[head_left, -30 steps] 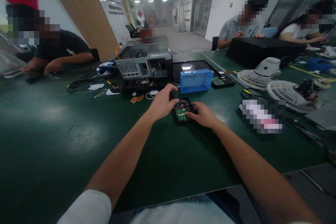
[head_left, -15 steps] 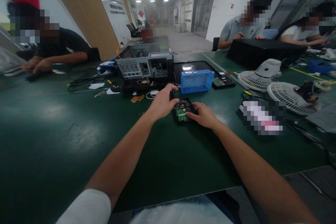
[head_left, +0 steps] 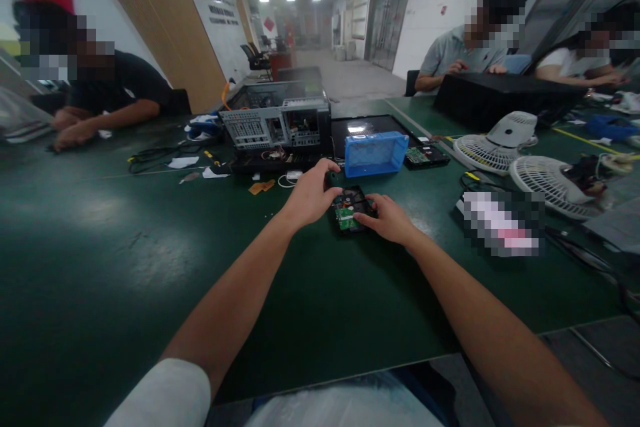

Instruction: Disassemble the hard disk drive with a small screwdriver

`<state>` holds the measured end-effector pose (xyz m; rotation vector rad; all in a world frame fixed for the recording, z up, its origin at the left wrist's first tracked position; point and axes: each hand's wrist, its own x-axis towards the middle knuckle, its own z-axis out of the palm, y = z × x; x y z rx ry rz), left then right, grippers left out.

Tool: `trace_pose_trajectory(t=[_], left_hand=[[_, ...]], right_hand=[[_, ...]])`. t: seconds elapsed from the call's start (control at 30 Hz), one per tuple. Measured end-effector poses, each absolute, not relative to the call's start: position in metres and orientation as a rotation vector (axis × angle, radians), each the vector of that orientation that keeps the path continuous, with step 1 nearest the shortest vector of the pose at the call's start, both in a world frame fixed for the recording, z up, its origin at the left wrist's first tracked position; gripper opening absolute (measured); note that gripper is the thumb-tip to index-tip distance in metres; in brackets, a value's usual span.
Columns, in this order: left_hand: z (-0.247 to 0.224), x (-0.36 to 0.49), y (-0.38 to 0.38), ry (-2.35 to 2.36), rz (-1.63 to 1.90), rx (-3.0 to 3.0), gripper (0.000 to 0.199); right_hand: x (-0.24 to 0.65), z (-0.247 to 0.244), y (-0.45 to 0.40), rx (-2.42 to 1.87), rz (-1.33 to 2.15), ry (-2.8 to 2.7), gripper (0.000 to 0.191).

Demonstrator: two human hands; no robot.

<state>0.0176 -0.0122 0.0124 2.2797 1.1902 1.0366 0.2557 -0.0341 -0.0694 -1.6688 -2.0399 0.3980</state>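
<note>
A small black open-topped device (head_left: 361, 199) with a green circuit board (head_left: 345, 217) lies on the green table in front of me. My right hand (head_left: 393, 220) grips its right side, the thumb over the board edge and the fingers along the rim. At its far left corner, my left hand (head_left: 313, 193) curls thumb and fingers around a dark rounded piece (head_left: 331, 179). I cannot tell whether that piece is joined to the device. Just behind stands a blue plastic bin (head_left: 376, 157), tipped on its side.
An opened computer case (head_left: 275, 123) stands behind my left hand, with paper scraps and a white cable (head_left: 286, 181) before it. A flat black panel (head_left: 370, 128) lies behind the bin. White fan parts (head_left: 483, 153) are at right. Other people sit at both sides.
My hands and the black device hold almost the same position. The hands of the person at far left have shifted slightly.
</note>
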Motion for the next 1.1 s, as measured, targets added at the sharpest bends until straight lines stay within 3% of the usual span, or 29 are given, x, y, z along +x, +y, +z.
trace_pose_trajectory(t=[0.5, 0.73, 1.1], left_hand=[[0.018, 0.017, -0.014, 1.145, 1.024, 2.329, 0.039], [0.029, 0.02, -0.022, 1.131, 1.146, 2.323, 0.019], [0.033, 0.024, -0.028, 1.088, 1.139, 2.298, 0.018]], right_hand=[[0.254, -0.067, -0.035, -1.683, 0.4, -2.041, 0.063], [0.254, -0.066, -0.035, -1.663, 0.413, -2.035, 0.063], [0.253, -0.066, -0.036, -1.67, 0.413, -2.033, 0.061]])
